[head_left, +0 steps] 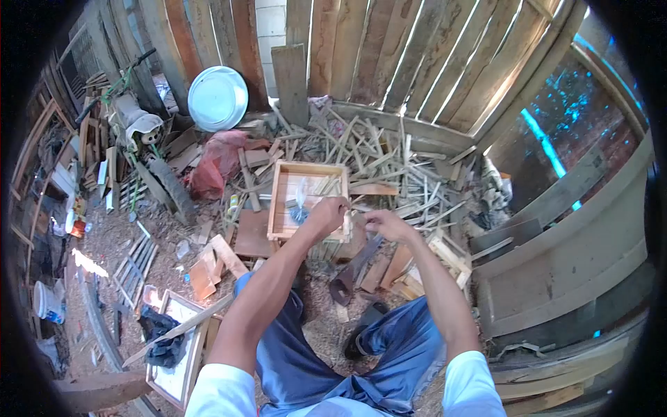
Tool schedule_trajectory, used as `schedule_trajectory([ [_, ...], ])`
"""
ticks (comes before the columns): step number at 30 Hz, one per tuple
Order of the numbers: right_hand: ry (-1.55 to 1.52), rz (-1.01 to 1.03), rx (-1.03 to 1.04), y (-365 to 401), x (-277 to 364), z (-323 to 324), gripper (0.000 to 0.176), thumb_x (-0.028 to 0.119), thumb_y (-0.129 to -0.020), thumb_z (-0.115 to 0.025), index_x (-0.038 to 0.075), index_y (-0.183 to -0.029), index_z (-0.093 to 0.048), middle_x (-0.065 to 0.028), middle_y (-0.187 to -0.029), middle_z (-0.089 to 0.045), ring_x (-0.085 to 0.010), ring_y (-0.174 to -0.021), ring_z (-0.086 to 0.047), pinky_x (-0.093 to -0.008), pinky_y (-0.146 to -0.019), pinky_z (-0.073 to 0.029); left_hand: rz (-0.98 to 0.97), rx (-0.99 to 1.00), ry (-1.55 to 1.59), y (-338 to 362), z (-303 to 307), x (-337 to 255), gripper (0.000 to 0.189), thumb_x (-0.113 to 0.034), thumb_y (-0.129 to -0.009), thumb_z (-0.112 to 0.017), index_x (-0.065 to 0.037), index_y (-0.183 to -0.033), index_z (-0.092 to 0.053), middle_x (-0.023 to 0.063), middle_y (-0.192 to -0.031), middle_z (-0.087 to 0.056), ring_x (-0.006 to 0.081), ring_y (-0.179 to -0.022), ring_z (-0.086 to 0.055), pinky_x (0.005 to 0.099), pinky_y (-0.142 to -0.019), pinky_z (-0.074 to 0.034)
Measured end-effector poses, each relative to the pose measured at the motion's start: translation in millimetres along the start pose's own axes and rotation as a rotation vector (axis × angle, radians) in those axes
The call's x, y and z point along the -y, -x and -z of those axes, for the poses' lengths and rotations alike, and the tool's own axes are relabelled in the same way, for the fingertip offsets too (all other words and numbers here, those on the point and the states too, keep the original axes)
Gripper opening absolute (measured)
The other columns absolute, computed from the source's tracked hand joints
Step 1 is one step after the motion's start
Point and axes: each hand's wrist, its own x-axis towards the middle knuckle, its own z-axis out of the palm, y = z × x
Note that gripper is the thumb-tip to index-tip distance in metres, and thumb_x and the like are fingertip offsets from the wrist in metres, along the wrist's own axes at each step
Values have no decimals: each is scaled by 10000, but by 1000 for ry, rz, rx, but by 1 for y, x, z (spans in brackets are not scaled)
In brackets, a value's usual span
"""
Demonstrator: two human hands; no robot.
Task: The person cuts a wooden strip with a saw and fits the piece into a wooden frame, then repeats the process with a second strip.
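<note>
Beyond my knees stands a shallow wooden box (276,201) with a clear plastic bag (301,203) of small dark bits and some thin sticks inside. My left hand (328,214) is closed over the box's right side; what its fingers hold is too small to name. Just to its right, my right hand (388,224) has its fingers pinched together, and what lies between them cannot be made out. A small pale piece shows between the two hands. Below my right hand a dark handsaw (353,272) lies among wood offcuts.
Thin wooden sticks (361,142) lie heaped behind the box, against the plank wall. A white basin (217,99) leans there, near a red plastic bag (214,163). At lower left are a framed panel (170,375) with dark cloth and a white bucket (47,302).
</note>
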Motion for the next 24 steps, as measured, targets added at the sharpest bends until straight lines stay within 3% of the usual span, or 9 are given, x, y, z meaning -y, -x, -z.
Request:
schedule_trajectory([
  [1,26,-6,-13,4,2,2,210,-9,-885,-566,-9,-1087,-623,-23,-909,-638,-117,-834,-546,-282,-779,-449,-20,-14,16,-5,4,-20,232,-148,-857,-538,-15,-980,-683,199,-887,-696,331,-851,-687,421,-748,-532],
  [3,-50,-19,-79,8,8,7,185,-10,-872,-574,-12,-1047,-634,-16,-881,-627,-109,-824,-532,-275,-782,-446,25,-138,397,-8,16,-63,212,-70,-865,-526,7,-1012,-657,173,-833,-693,284,-805,-692,371,-723,-530],
  [5,-57,-6,-102,16,12,18,271,-14,-854,-605,-9,-1123,-641,-60,-975,-686,-143,-885,-618,-297,-796,-481,-2,-144,358,-11,19,-84,215,-44,-865,-550,7,-1048,-651,150,-815,-692,240,-782,-689,336,-709,-525],
  [7,-276,-37,-167,34,28,24,262,17,-876,-606,-15,-1135,-627,-67,-947,-686,-128,-849,-619,-276,-732,-481,-26,-213,605,-17,11,-92,226,-83,-881,-595,9,-1074,-667,156,-933,-707,213,-835,-690,339,-766,-535],
  [8,-389,-58,-204,47,35,26,260,32,-887,-607,-19,-1141,-619,-70,-932,-686,-120,-830,-620,-266,-699,-481,-18,-175,636,-24,3,-89,241,-71,-867,-645,6,-1095,-663,113,-955,-706,184,-831,-687,311,-725,-552],
  [11,-424,-139,-394,87,52,25,257,87,-910,-622,7,-1155,-617,-19,-933,-677,-106,-789,-619,-269,-606,-494,12,-74,644,-37,-24,-98,248,-21,-852,-657,6,-1098,-656,110,-939,-698,174,-798,-687,289,-663,-563],
  [19,-226,-297,-589,184,47,49,258,114,-882,-676,25,-1123,-656,-44,-962,-694,-109,-811,-632,-281,-636,-532,-28,99,874,-39,-78,-168,217,-27,-854,-661,34,-1062,-647,108,-902,-671,150,-765,-685,264,-632,-548],
  [21,-274,-421,-694,207,28,45,294,130,-872,-692,21,-1141,-645,-48,-928,-689,-120,-814,-634,-293,-643,-542,-12,175,879,-38,-94,-181,205,-41,-866,-645,22,-1061,-651,95,-923,-665,143,-745,-673,268,-633,-542],
  [24,-518,-350,-880,238,-46,28,317,118,-862,-690,-6,-1147,-629,-71,-911,-671,-138,-694,-634,-278,-556,-535,-116,294,702,-35,-138,-173,212,-109,-900,-614,11,-1073,-644,99,-943,-667,142,-744,-654,283,-691,-534],
])
